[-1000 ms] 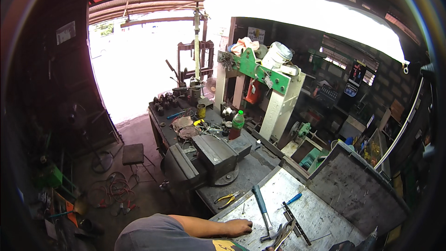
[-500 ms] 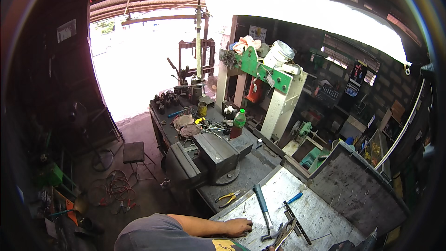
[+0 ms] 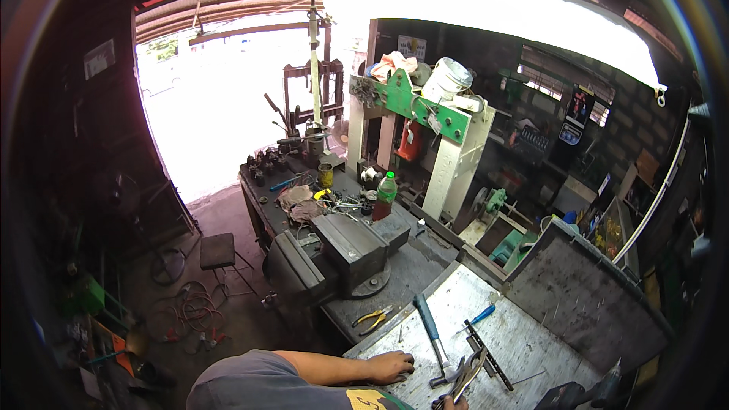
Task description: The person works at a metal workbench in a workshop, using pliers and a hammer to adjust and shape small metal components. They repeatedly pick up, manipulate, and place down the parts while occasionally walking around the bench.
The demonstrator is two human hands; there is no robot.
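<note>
My left hand (image 3: 391,367) rests palm down on the bare metal bench top (image 3: 531,342), its fingers slightly bent and nothing visible in them. At the lower edge, part of my right hand (image 3: 456,404) shows, closed round the handles of a pair of pliers (image 3: 470,376). The pliers' jaws lie over or against a narrow black bar (image 3: 490,357) with holes along it; whether they grip it I cannot tell. Between my hands lies a hammer (image 3: 430,330) with a blue-grey handle. A blue-handled screwdriver (image 3: 483,314) lies beyond the bar.
Yellow-handled pliers (image 3: 372,320) lie beside a large bench vise (image 3: 345,247). Farther back stand a green-capped bottle (image 3: 385,196), rags (image 3: 298,201) and a green-and-white press frame (image 3: 448,167). A dark upright panel (image 3: 581,288) borders the bench at right. A stool (image 3: 218,251) stands left.
The view has shifted slightly. My right hand shows a little more, and the pliers have moved slightly up and right along the bar. My left hand stays on the bench.
</note>
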